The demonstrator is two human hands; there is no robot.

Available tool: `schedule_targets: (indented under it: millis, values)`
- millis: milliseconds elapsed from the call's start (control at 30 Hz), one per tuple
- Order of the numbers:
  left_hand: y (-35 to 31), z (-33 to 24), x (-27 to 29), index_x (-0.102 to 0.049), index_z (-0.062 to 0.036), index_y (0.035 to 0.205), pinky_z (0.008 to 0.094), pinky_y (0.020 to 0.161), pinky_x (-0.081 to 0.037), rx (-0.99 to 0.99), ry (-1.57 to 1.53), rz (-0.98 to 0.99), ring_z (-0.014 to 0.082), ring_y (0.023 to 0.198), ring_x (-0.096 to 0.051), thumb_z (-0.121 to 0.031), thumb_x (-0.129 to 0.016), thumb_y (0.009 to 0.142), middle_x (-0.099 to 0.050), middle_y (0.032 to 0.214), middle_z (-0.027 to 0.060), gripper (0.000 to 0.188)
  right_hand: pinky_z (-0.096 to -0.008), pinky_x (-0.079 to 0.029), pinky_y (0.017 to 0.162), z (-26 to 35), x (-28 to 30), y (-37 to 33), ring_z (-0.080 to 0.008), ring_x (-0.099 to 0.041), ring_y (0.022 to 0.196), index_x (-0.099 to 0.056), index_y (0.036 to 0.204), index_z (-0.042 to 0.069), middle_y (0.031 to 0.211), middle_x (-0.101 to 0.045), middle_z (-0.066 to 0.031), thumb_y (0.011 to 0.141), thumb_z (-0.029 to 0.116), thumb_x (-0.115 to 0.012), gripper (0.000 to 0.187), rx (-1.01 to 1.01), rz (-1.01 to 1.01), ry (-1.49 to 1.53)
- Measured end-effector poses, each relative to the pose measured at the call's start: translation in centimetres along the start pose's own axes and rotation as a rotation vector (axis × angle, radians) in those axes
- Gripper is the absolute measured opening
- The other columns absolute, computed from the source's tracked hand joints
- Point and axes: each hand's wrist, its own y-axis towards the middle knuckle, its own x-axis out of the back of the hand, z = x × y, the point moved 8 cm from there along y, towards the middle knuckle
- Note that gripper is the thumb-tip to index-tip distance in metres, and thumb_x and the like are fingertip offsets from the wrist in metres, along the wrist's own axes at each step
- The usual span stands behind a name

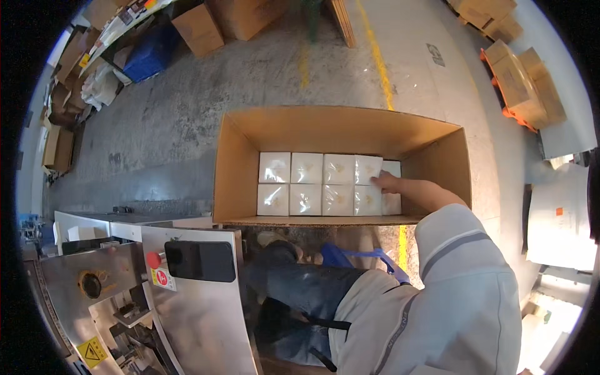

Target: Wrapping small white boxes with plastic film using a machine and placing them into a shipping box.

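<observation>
A large open cardboard carton (344, 128) stands in front of me, with several small white boxes (306, 200) in shiny clear wrap set in two rows inside. My right hand (389, 182) reaches into the carton from the right. Its fingers are closed at the right edge of one white box (367, 169) in the far row. Part of another white box (392, 205) shows just below the hand, at the right end of the near row. My left hand is out of the picture.
At the lower left is a metal machine (200, 312) with a red button (154, 260) and a black phone (200, 260) on its top. Cardboard boxes on an orange pallet (515, 115) stand at right. A blue bin (150, 53) sits at far left.
</observation>
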Motion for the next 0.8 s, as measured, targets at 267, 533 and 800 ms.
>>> schedule_targets:
  millis: [267, 533, 800]
  values:
    - [-1.9, 8.1, -4.6, -0.058, 0.0003, 0.12, 0.0377, 0.088, -0.048, -0.326, 0.378, 0.399, 0.0226, 0.101, -0.057, -0.022, -0.06, 0.096, -0.061, 0.111, 0.0107, 0.033, -0.0503, -0.053, 0.074, 2.4, 4.7, 1.3, -0.0356, -0.067, 0.084, -0.073, 0.088, 0.008, 0.089, -0.07, -0.0171, 0.087, 0.028, -0.056, 0.026, 0.492, 0.177, -1.685]
    - [0.9, 6.2, -4.9, -0.065, -0.0036, 0.123, 0.037, 0.092, -0.05, 0.449, 0.125, -0.196, 0.0204, 0.11, -0.061, -0.041, -0.052, 0.102, -0.065, 0.121, 0.0108, 0.045, -0.041, -0.054, 0.084, 20.5, -4.7, -9.6, -0.0313, -0.069, 0.099, -0.058, 0.127, -0.011, 0.106, -0.069, -0.0273, 0.095, 0.03, -0.064, 0.051, 0.821, 0.148, -0.895]
    - [1.1, -0.6, -2.8, -0.071, 0.0016, 0.105, 0.0367, 0.077, -0.053, 0.148, 0.773, -0.455, 0.0252, 0.085, -0.07, -0.033, -0.067, 0.094, -0.074, 0.095, 0.0145, 0.037, -0.0392, -0.051, 0.089, 31.9, -14.9, -28.4, -0.0289, -0.065, 0.107, -0.053, 0.136, -0.007, 0.117, -0.068, -0.021, 0.098, 0.012, -0.059, 0.044, 1.115, 0.196, -0.844]
